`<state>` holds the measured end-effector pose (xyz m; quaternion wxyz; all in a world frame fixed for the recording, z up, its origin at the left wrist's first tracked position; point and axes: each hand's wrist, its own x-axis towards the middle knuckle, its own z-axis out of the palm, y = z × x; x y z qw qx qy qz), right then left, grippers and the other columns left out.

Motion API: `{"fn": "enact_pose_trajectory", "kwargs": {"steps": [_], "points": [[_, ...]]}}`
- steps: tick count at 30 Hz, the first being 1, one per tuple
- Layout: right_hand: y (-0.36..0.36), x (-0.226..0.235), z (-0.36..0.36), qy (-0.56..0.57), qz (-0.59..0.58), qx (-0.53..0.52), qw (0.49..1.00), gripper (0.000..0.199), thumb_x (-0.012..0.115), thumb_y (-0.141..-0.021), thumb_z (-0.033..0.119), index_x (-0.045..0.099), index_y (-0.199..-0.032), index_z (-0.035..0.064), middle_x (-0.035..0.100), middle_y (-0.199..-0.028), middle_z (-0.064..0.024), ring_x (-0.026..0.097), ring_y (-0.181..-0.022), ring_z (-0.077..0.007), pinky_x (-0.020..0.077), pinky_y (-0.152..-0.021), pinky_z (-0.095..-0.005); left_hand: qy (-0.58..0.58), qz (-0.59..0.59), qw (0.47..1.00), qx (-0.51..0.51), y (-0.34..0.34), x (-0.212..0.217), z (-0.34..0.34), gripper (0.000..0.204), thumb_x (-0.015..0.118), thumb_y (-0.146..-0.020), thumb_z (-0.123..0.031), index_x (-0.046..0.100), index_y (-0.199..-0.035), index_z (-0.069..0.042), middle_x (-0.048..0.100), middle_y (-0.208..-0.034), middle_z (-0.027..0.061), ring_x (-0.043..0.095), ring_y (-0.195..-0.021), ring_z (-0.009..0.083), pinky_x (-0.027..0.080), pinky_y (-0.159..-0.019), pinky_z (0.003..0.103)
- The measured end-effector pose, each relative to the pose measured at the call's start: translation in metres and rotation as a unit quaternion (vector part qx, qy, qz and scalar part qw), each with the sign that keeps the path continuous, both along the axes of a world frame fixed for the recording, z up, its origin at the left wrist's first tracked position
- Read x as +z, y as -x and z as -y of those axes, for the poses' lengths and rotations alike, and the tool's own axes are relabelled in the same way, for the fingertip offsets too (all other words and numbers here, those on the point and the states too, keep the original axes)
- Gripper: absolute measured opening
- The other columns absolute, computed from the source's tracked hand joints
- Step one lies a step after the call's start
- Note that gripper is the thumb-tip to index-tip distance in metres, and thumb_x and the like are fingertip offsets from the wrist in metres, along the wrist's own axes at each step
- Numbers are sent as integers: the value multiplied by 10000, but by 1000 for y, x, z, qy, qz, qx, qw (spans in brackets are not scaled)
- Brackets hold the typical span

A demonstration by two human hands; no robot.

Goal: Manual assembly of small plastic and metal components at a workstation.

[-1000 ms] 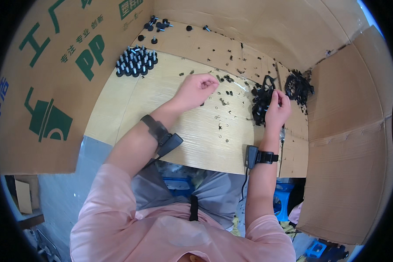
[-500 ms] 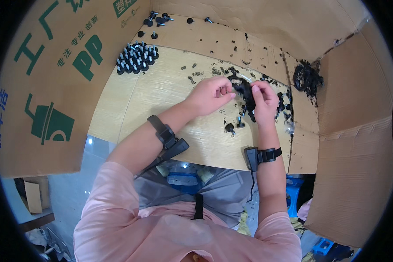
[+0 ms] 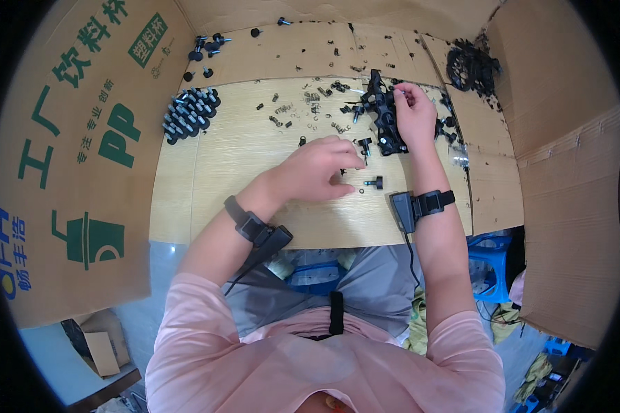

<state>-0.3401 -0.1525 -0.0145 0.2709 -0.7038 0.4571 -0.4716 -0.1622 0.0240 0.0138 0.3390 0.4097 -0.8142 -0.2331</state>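
Note:
My right hand (image 3: 415,115) is closed, thumb and fingertips pinched at the right edge of a long, lumpy black plastic strip (image 3: 381,113) with holes along it. To the left of the strip, my left hand (image 3: 315,168) hovers low over the board, thumb and fingers apart with nothing between them. Just past its fingertips lies a black-headed screw (image 3: 375,182) on its side, with a small dark ring (image 3: 362,191) close by. Another black-headed screw (image 3: 365,145) is just beyond the fingers, below the strip's left side.
Rows of upright black-headed screws (image 3: 190,113) stand at the left of the wooden board (image 3: 241,151). Loose ones (image 3: 207,47) lie farther back. Small dark clips and rings (image 3: 313,98) are scattered mid-board. A tangled black heap (image 3: 472,67) sits at the right, and cardboard walls (image 3: 558,117) surround the board.
My left hand has moved back from the strip toward the loose screws and its fingers have spread. The strip now runs straighter, away from me, beside my right hand. The view has shifted.

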Motion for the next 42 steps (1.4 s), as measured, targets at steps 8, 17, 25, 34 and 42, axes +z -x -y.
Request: {"fn": "enact_pose_trajectory", "kwargs": {"steps": [8, 17, 25, 34, 42], "points": [[-3, 24, -22, 171, -82, -53, 980, 231, 634, -814, 119, 628, -1038, 64, 603, -944, -99, 541, -959, -298, 424, -879, -369, -129, -29, 990, 44, -27, 1, 5, 327, 684, -750, 17, 633, -1069, -34, 612, -1035, 56, 586, -990, 181, 487, -833, 281], [-19, 34, -71, 82, 2, 277, 957, 123, 658, -836, 69, 654, -946, 13, 642, -826, -85, 578, -676, -137, 465, -609, -251, -246, -533, 808, 40, -33, 2, 10, 317, 541, -936, -42, 522, -1252, -36, 573, -1253, 165, 563, -1163, 230, 483, -957, 348], [-30, 30, -76, 45, 17, 370, 928, 468, 784, -738, 129, 558, -1143, 70, 601, -884, -40, 489, -646, -107, 443, -613, -225, -127, -610, 782, 15, -19, -6, 13, 197, 531, -926, 10, 531, -1118, -37, 570, -1185, 136, 539, -1177, 233, 469, -990, 382], [-35, 29, -77, 83, -19, 312, 946, 358, 770, -753, 117, 622, -1071, 46, 651, -829, -77, 603, -642, -132, 495, -601, -255, -137, -511, 844, 86, -15, -2, 10, 229, 604, -882, 20, 557, -1104, -5, 593, -1104, 80, 588, -992, 136, 485, -893, 292], [-32, 31, -73, 88, -10, 267, 960, 349, 739, -753, 45, 651, -1088, 80, 645, -831, -71, 569, -617, -121, 481, -588, -250, -127, -422, 881, 173, -23, -7, 14, 126, 614, -884, -58, 631, -990, 8, 636, -889, 18, 563, -786, 63, 461, -720, 204]]}}
